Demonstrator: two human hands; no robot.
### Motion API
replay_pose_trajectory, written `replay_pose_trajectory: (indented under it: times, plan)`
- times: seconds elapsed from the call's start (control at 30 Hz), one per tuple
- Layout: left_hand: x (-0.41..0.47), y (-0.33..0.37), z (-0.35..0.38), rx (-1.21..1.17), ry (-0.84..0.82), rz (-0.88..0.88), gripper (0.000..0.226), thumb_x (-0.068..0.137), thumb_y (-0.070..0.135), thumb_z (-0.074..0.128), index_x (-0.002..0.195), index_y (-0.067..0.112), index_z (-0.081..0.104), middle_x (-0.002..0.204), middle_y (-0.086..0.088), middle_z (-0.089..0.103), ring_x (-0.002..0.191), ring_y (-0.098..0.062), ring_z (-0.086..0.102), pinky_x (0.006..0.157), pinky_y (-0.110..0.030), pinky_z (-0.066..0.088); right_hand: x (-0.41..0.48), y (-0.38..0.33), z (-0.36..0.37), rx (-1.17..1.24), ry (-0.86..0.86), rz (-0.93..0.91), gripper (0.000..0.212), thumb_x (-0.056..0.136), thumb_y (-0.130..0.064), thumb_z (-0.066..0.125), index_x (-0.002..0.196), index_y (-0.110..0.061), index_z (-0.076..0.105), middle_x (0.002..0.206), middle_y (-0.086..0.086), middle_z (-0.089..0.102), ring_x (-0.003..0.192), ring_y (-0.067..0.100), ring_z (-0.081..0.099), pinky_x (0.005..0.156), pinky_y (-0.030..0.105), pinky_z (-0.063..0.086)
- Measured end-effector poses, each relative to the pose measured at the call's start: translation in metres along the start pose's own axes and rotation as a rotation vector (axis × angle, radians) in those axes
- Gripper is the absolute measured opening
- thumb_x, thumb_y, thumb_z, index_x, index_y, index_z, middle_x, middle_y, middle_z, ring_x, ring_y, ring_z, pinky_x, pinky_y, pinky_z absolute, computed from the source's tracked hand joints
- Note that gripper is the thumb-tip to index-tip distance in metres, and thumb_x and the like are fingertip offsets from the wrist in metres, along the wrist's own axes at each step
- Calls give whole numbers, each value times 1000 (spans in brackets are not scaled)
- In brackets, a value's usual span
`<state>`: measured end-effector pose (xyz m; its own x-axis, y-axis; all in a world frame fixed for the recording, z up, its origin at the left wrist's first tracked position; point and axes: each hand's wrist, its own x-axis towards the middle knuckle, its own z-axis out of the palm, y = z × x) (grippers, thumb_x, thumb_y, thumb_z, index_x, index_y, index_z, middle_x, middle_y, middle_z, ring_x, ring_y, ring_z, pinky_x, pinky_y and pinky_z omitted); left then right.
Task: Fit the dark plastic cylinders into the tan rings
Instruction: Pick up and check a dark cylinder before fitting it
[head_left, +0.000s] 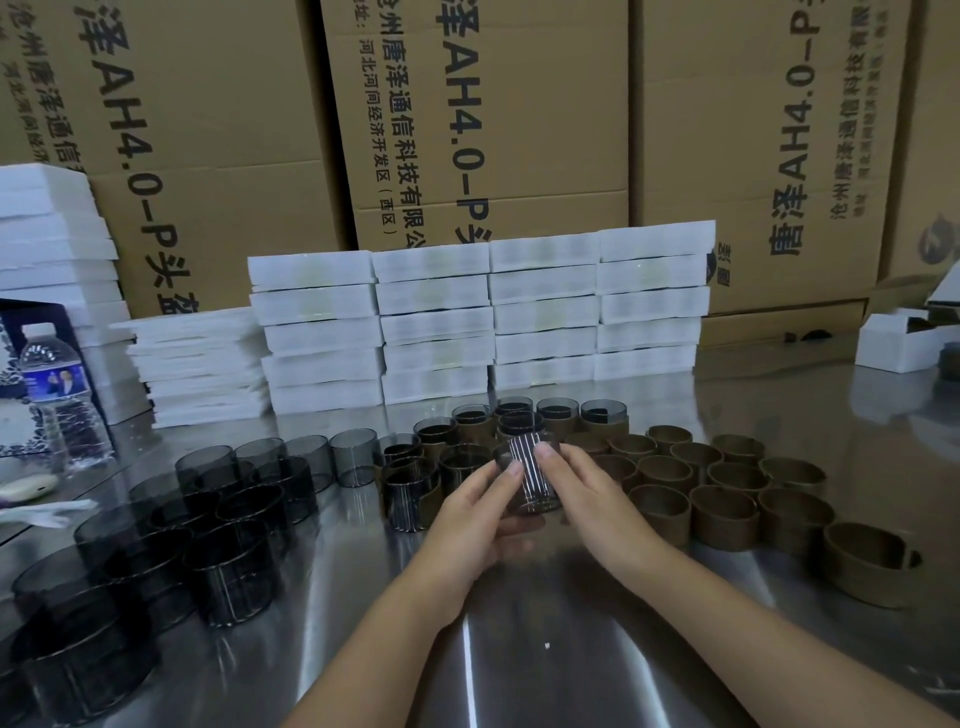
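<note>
Left hand (480, 501) and right hand (584, 491) pinch one cylinder (527, 480) above the table (519, 654), centre. Fitting seems underway (any ring on it is unclear); next calls for a square push. Spare rings (723, 517) lie right.

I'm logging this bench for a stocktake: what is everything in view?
Dark cylinders: many, smoky black, table's left.
Tan rings: many, tan, table's right.
Fitted sets: several, dark in tan, centre, behind the hands.
Held cylinder: one, dark, above table centre.
Foam slabs: several stacks, white, behind the parts.
Cardboard boxes: several, brown, at the back.
Water bottle: one, clear, far left.
Small box: one, white, far right.
Table: one, shiny metal.
Left hand: grips the Held cylinder.
Right hand: grips it too.
</note>
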<state>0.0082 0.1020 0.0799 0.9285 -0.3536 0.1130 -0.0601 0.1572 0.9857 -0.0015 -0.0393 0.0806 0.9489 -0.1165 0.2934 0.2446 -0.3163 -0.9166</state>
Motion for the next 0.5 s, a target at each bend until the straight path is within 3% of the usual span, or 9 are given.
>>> replay_pose_trajectory:
  times: [0.1,0.2,0.3,0.4,0.5]
  plan:
    - [-2,2,-1,-49,-80,-24,44,78,46,60,116,25,68,100,-3,74,79,-15,71,66,-28,56,0,-3,1,113,7,38,36,93,-52,47,108,-24,64,100,-9,70,95,2,64,78,17,44]
    - [-2,2,-2,-53,-152,-59,51,78,50,59,120,23,65,98,-6,74,79,-15,70,66,-27,56,-1,-6,2,199,-11,79,43,85,-61,49,105,-26,64,94,-10,72,81,-4,67,66,12,45]
    - [-1,2,-4,-51,-207,-92,62,76,53,58,127,19,60,97,-7,72,79,-15,69,65,-27,55,0,-5,1,281,-38,112,60,67,-73,48,106,-31,66,98,-12,74,87,-3,68,80,22,48]
    - [0,2,-5,-76,-239,-107,61,79,52,54,128,17,58,94,-6,71,78,-16,68,65,-27,55,0,-6,1,372,-76,155,71,65,-73,51,113,-23,66,105,0,74,100,15,69,100,38,48]
    - [0,2,-5,-99,-257,-127,56,82,50,50,124,15,60,93,-7,70,78,-17,68,65,-27,55,0,-8,1,411,-95,195,80,59,-74,54,116,-21,67,109,3,73,107,20,67,107,42,42]
